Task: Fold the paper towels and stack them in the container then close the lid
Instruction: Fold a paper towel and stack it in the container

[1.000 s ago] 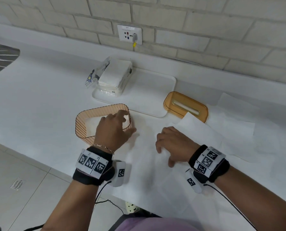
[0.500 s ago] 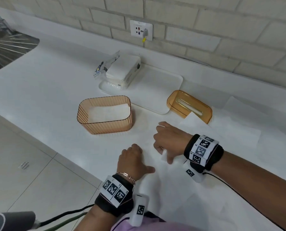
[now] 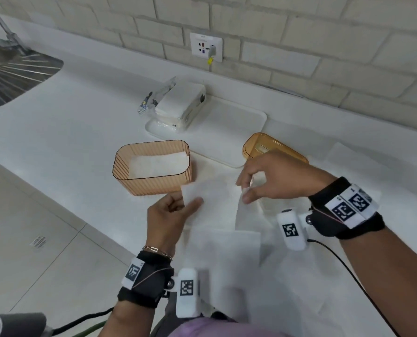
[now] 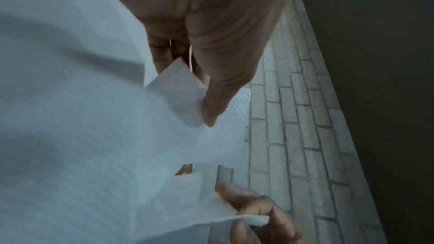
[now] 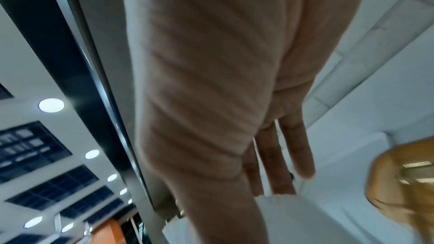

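Both hands, left hand and right hand, pinch one paper towel; container holds seemingly one.

Head view: from above, facing forward and down over counter toward brick wall. Left wrist view: close along the palm, also facing that wall (shared). Right wrist view: close, tilted up at ceiling lights; shares lid with head view.

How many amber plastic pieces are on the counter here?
2: the ribbed container left of centre, a folded towel inside, and its lid to the right, partly hidden behind the right hand.
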The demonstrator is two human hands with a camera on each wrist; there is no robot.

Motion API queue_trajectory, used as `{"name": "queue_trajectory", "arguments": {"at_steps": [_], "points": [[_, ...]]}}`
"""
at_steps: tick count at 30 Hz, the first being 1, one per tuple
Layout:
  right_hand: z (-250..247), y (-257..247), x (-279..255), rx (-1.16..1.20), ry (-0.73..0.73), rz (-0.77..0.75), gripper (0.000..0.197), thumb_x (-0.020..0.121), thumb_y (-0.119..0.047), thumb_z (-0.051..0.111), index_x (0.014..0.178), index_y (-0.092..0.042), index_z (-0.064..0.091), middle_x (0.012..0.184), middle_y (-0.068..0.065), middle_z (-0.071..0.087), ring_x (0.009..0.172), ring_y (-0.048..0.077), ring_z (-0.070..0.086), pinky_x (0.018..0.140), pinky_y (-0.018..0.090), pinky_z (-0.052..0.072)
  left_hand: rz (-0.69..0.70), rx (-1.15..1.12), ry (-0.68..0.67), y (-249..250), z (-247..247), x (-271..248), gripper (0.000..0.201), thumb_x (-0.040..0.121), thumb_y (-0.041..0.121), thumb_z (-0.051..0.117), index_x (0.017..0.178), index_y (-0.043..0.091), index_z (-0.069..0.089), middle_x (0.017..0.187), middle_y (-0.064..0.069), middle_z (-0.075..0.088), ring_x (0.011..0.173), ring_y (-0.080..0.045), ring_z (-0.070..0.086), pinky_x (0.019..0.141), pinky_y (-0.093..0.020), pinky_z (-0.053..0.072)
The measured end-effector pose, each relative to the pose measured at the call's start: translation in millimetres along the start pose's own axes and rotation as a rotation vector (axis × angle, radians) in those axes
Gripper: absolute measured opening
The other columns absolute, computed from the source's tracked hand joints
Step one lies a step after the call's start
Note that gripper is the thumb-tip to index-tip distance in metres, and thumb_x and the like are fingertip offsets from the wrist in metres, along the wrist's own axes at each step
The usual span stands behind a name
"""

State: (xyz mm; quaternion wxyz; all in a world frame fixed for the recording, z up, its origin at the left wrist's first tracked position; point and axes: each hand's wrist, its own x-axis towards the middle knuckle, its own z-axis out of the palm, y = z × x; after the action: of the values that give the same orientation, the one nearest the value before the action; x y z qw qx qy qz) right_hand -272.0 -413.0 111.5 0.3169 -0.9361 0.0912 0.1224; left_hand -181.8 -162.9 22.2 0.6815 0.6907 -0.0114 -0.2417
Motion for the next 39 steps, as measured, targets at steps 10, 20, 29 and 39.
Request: {"name": "queue_trajectory", "arguments": {"at_steps": [10,20,29,39], "points": [[-20.0,-27.2,10.5,0.081,0.199,-0.095,0.01,0.081,-0.038,0.088,0.086,-0.034,0.08,0.08,-0.01,0.074,0.077,0.011,0.065,0.07,0.027,0.053,0.342,0.166,-0.06,25.8,15.1,25.4,0.021,0.094,0.042,0.075,0.095,0.022,0.077,0.089,-0.008,0.074,0.084,-0.014,0.065,0.078,-0.041,0.054],[29.1,-41.6,66.3,0.167,0.441,-0.108,0.021,0.073,-0.036,0.094,0.085,-0.026,0.08,0.078,-0.013,0.074,0.073,0.001,0.067,0.075,0.027,0.057,0.017,-0.037,-0.324,31.2,18.6,29.1,0.037,0.096,0.045,0.072,0.117,0.015,0.074,0.116,-0.021,0.075,0.109,-0.032,0.072,0.1,-0.056,0.055],[79.7,-5.6,64.6,0.18,0.264,0.278,0.046,0.099,-0.053,0.063,0.129,-0.018,0.062,0.124,-0.003,0.067,0.116,0.019,0.064,0.094,0.032,0.051,-0.013,-0.116,-0.064,46.0,-38.7,45.3,0.025,0.104,0.031,0.063,0.113,0.013,0.077,0.11,-0.009,0.081,0.101,-0.026,0.076,0.087,-0.041,0.062],[144.3,-24.6,91.2,-0.228,0.154,0.416,0.095,0.075,-0.064,0.082,0.144,-0.01,0.045,0.139,0.012,0.056,0.129,0.033,0.052,0.106,0.041,0.043,-0.181,-0.145,-0.408,2.9,-98.5,31.2,0.072,0.045,0.057,0.1,0.096,0.01,0.081,0.095,-0.02,0.079,0.078,-0.031,0.079,0.06,-0.038,0.062]]}}
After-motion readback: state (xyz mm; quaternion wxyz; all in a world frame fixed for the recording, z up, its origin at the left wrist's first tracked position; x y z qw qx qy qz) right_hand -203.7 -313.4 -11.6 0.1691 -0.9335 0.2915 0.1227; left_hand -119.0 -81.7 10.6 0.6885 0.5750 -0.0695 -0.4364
